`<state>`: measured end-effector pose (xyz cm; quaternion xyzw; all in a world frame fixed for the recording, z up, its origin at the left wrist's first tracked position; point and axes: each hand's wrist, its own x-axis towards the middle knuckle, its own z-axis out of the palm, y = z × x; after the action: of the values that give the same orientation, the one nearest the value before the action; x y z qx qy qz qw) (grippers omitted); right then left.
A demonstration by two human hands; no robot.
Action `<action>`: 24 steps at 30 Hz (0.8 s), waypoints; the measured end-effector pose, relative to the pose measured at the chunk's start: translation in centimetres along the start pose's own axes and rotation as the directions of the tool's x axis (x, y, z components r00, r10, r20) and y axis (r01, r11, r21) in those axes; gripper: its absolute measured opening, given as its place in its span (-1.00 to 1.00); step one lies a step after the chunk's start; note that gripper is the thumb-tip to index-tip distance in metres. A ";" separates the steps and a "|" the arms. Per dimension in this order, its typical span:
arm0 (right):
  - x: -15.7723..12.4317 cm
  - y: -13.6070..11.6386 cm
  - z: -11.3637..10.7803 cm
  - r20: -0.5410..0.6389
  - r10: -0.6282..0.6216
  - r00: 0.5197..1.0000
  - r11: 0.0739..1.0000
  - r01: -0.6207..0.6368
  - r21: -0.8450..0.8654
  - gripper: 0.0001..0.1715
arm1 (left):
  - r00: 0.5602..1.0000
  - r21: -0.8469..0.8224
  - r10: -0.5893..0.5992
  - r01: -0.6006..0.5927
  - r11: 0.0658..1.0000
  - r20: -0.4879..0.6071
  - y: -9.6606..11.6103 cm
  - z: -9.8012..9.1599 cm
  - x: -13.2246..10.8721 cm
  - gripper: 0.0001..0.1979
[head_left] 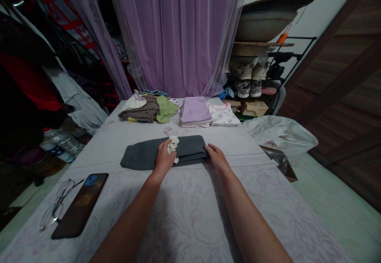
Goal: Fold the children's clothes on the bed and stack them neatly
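Note:
A dark grey folded garment (190, 142), long and narrow, lies crosswise on the bed-like surface covered with a pale floral cloth (190, 207). My left hand (165, 156) is on its middle, fingers closed about a crumpled, off-white ruffled piece of cloth (173, 144) that pokes out between thumb and forefinger. Whether that piece is sewn to the garment I cannot tell. At the right end, my right hand (217, 156) has its fingertips closed on the garment's folded edge. Loose layers show along the near side, between the two hands.
Behind lie a loose heap of clothes (143, 108), a folded lilac stack (195, 110) and folded white printed clothes (223, 114). A phone (81, 205) and eyeglasses (56, 205) rest at the left. Bottles (61, 144) stand beyond the left edge; a plastic bag (279, 134) is at the right.

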<state>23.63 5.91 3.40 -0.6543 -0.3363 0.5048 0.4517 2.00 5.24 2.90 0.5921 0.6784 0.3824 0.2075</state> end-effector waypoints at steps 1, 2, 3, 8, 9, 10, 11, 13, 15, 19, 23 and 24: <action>-0.1 -0.2 0.0 0.014 0.019 1.000 1.000 -0.019 0.005 -0.31 | 1.000 0.041 0.010 -0.010 0.999 -0.008 0.2 0.0 -0.2 -0.41; -0.1 -0.3 0.0 0.028 0.036 0.999 0.999 -0.036 0.007 -0.30 | 1.000 0.090 0.020 -0.018 0.996 -0.019 0.5 0.0 -0.5 -0.37; -0.2 -0.5 -0.1 0.043 0.049 0.998 0.999 -0.049 0.005 -0.29 | 0.998 0.142 0.042 -0.036 0.989 -0.038 0.8 -0.2 -0.8 -0.32; -0.4 -1.2 -0.1 0.143 0.078 0.987 0.996 -0.082 0.018 -0.49 | 0.926 0.381 0.373 -0.365 0.850 0.056 2.9 -1.2 -2.1 -0.37; -0.4 -1.3 -0.1 0.168 0.080 0.982 0.995 -0.088 0.037 -0.57 | 0.910 0.394 0.388 -0.413 0.821 0.147 2.9 -1.2 -2.2 -0.44; -0.6 -1.3 -0.1 0.192 0.084 0.978 0.994 -0.096 0.055 -0.66 | 0.900 0.395 0.368 -0.435 0.810 0.235 2.8 -1.1 -2.3 -0.49; -0.7 -1.3 0.0 0.210 0.086 0.974 0.992 -0.103 0.073 -0.74 | 0.894 0.389 0.331 -0.433 0.813 0.303 2.6 -0.9 -2.2 -0.51; -1.2 -1.5 0.2 0.236 0.088 0.968 0.987 -0.116 0.109 -0.87 | 0.890 0.362 0.264 -0.401 0.842 0.373 1.8 -0.6 -2.0 -0.51; -1.7 -1.9 0.7 0.255 0.078 0.964 0.982 -0.118 0.147 -0.90 | 0.891 0.301 0.230 -0.360 0.883 0.391 1.0 -0.5 -1.6 -0.49; -3.0 -4.2 2.5 0.307 0.005 0.952 0.977 -0.070 0.203 -0.78 | 0.895 0.067 0.127 -0.172 0.983 0.428 0.4 -1.6 -0.8 -0.50; -4.4 -6.8 5.9 0.398 -0.151 0.905 0.978 0.079 0.192 -0.57 | 0.942 -0.289 0.073 0.026 0.957 0.328 0.4 -3.9 -0.4 -0.48; -4.8 -7.2 6.9 0.406 -0.188 0.894 0.977 0.127 0.173 -0.51 | 0.956 -0.381 0.042 0.075 0.922 0.289 0.4 -4.7 -0.4 -0.45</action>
<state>15.78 6.02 11.21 -0.4669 -0.4407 0.6181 0.4535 -1.09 3.58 6.00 0.5833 0.5563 0.4155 0.4215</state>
